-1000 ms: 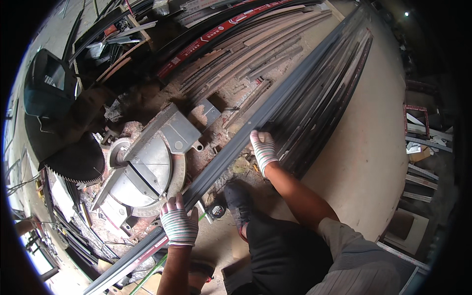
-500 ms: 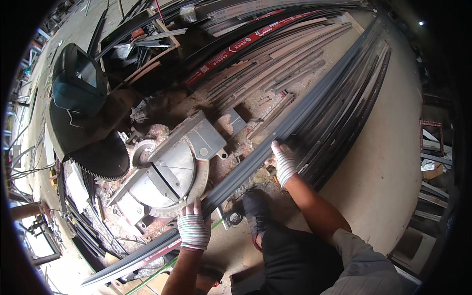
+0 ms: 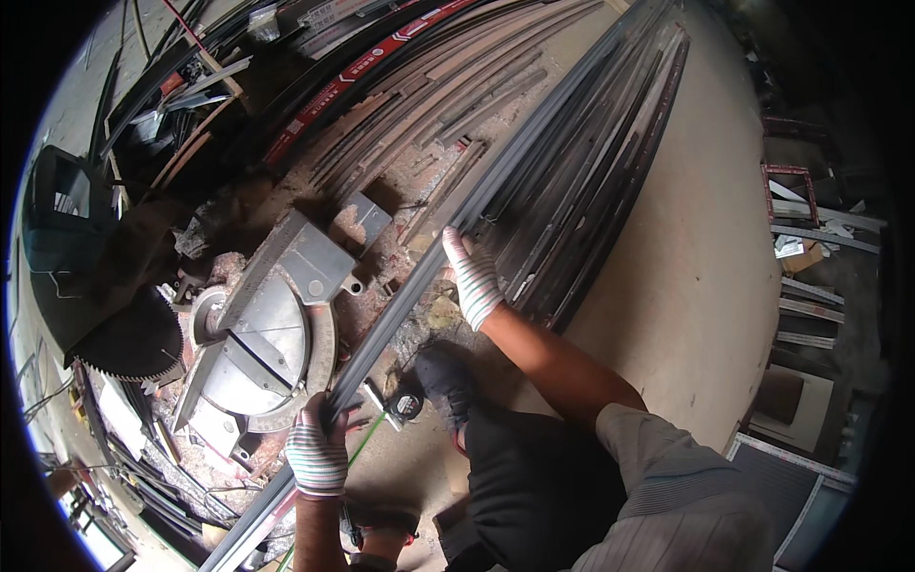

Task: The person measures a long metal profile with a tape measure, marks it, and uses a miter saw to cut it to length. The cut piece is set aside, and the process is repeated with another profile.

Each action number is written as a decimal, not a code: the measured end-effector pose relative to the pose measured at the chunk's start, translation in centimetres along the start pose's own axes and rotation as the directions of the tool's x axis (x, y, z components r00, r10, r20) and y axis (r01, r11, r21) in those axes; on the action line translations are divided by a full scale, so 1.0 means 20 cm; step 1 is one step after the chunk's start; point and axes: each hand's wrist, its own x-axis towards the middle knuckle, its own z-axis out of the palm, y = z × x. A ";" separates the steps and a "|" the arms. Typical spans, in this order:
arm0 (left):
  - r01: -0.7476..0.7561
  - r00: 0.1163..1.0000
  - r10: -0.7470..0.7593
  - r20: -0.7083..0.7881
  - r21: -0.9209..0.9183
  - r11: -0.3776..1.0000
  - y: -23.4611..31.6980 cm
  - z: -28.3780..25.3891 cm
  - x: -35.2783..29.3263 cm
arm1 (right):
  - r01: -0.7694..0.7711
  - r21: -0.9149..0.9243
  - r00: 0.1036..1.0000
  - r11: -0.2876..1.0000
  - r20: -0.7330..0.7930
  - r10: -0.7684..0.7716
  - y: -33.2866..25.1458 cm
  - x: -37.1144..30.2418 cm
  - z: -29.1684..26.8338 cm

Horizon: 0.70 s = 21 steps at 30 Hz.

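Note:
A long dark grey metal profile [image 3: 396, 319] runs diagonally from the lower left to the far top. My left hand [image 3: 316, 453], in a striped white glove, has its fingers closed around it beside the saw's round base. Farther along, my right hand [image 3: 474, 281], gloved alike, grips the profile with the thumb on top; its other fingers are partly hidden. Just left of the profile stands a mitre saw's silver table [image 3: 272, 334], with a slot across it. The toothed saw blade [image 3: 138, 334] is raised at the left, below its dark housing [image 3: 67, 219].
A round black tape measure [image 3: 408, 407] lies near my shoe [image 3: 443, 381], with a green strip beside it. Right of the profile lies a bundle of dark profiles [image 3: 581, 181]. Brownish strips [image 3: 448, 86] and sawdust cover the floor behind the saw. Frames [image 3: 801, 410] stand far right.
The view has swung right, so the saw and profiles sit farther left. My left fingers, laid straight over the profile before, now curl around it. My right hand keeps its grip.

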 end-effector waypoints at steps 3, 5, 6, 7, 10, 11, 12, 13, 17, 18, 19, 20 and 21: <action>0.011 0.999 -0.008 0.038 -0.081 0.997 0.00 -0.05 0.02 | -0.057 0.064 0.998 0.996 0.037 0.055 0.02 0.04 -0.01; 0.040 0.998 -0.034 0.051 -0.138 0.990 0.01 -0.08 0.04 | -0.040 0.190 0.995 0.981 0.102 0.020 0.00 0.03 0.00; 0.071 0.994 -0.058 0.093 -0.150 0.986 0.01 -0.10 0.04 | -0.048 0.222 0.991 0.974 0.136 0.018 -0.01 0.03 0.01; 0.119 0.986 -0.098 0.133 -0.162 0.980 0.00 -0.11 0.04 | -0.053 0.227 0.991 0.972 0.130 0.024 -0.01 0.03 0.02; 0.086 0.984 -0.067 0.167 -0.115 0.990 0.01 -0.13 0.05 | -0.104 0.250 0.987 0.963 0.142 0.070 -0.01 0.03 0.02; 0.078 0.983 -0.052 0.177 -0.140 0.987 -0.02 -0.12 0.05 | -0.112 0.257 0.985 0.960 0.158 0.072 -0.01 0.03 0.01; 0.084 0.977 -0.057 0.203 -0.125 0.989 -0.01 -0.14 0.06 | -0.120 0.263 0.989 0.957 0.111 0.094 -0.02 0.04 0.02; 0.110 0.974 -0.076 0.211 -0.151 0.982 -0.02 -0.14 0.06 | -0.120 0.264 0.988 0.957 0.128 0.088 -0.03 0.04 0.03; 0.294 0.936 -0.193 0.295 -0.351 0.889 -0.01 -0.14 0.09 | -0.231 0.256 0.969 0.939 0.145 0.199 -0.03 0.12 0.00; 0.341 0.920 -0.226 0.322 -0.370 0.864 -0.01 -0.17 0.10 | -0.266 0.245 0.958 0.932 0.170 0.229 -0.06 0.10 0.06; 0.337 0.922 -0.211 0.324 -0.402 0.851 -0.01 -0.19 0.11 | -0.253 0.215 0.967 0.943 0.086 0.239 -0.10 0.07 0.10; 0.326 0.928 -0.202 0.313 -0.419 0.847 -0.05 -0.19 0.10 | -0.257 0.210 0.965 0.943 0.106 0.240 -0.10 0.07 0.13; 0.332 0.926 -0.192 0.326 -0.457 0.825 -0.05 -0.20 0.11 | -0.254 0.206 0.965 0.945 0.112 0.235 -0.10 0.07 0.13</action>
